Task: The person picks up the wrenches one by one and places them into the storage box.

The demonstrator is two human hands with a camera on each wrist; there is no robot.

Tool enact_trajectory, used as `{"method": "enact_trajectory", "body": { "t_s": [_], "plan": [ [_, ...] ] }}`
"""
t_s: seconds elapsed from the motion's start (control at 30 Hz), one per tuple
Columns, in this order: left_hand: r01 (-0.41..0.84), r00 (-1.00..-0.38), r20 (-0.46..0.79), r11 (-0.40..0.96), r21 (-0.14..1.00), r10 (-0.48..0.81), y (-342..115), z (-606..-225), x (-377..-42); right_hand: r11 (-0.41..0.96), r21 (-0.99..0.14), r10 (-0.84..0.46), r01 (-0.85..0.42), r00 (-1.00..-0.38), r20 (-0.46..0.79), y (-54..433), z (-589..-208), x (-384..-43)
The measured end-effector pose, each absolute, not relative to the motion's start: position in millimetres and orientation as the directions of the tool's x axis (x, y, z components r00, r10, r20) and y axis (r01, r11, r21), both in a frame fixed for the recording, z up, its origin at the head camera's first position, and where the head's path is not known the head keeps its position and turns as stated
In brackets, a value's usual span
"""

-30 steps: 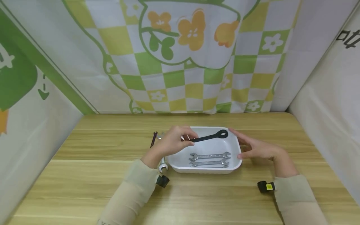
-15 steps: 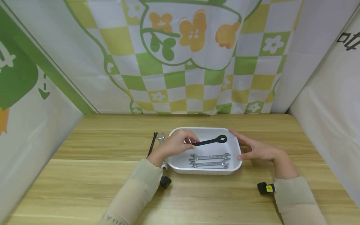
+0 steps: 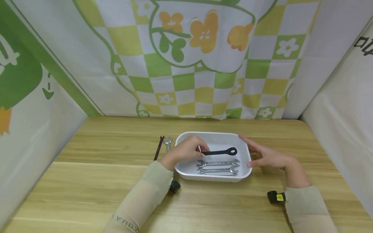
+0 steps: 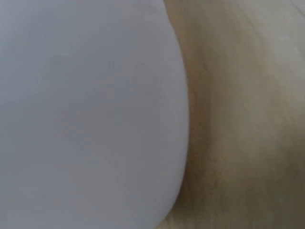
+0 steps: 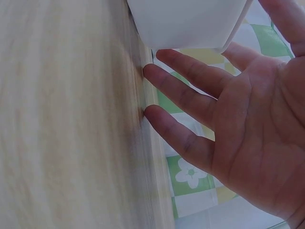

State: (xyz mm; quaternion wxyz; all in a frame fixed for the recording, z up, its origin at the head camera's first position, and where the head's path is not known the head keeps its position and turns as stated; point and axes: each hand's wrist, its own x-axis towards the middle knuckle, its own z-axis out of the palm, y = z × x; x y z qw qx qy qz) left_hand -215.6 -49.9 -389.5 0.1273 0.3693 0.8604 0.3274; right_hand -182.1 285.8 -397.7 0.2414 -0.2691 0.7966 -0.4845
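Observation:
Low inside the white tray (image 3: pixel 186 176), my left hand (image 3: pixel 189 149) pinches one end of a black wrench (image 3: pixel 220 152); its ring end points right. Two silver open-end wrenches (image 3: pixel 218 163) lie in front of it in the tray, with part of another silver edge showing below them. My right hand (image 3: pixel 269 157) spans the tray's right end, thumb at the near side and a finger at the far corner. In the right wrist view the fingers (image 5: pixel 183 93) are spread and straight beside the tray wall (image 5: pixel 190 24). Only the blurred tray side (image 4: pixel 95 119) fills the left wrist view.
Left of the tray, a dark purple wrench (image 3: pixel 158 149) and a silver wrench (image 3: pixel 168 142) lie on the wooden table (image 3: pixel 87 194), partly hidden by my left arm. A patterned curtain (image 3: pixel 204 90) hangs along the table's back edge.
My left hand has lowered the black wrench into the tray, nearer the silver wrenches, and the wrench now lies more level. My right hand has stayed at the tray's right end.

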Motion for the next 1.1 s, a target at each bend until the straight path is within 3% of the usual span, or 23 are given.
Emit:
{"method": "enact_trajectory", "body": {
  "t_s": [0.3, 1.1],
  "plan": [
    [0.541, -0.701, -0.006, 0.537, 0.647, 0.714, -50.7, -392.0, -215.3, 0.385, -0.900, -0.666, -0.205, -0.736, -0.118, 283.4, -397.2, -182.3],
    [0.637, -0.646, -0.044, 0.569, 0.521, 0.763, -46.1, -397.1, -223.0, 0.399, -0.893, -0.661, -0.207, -0.740, -0.124, 282.8, -397.4, -179.4]
  ]
}}
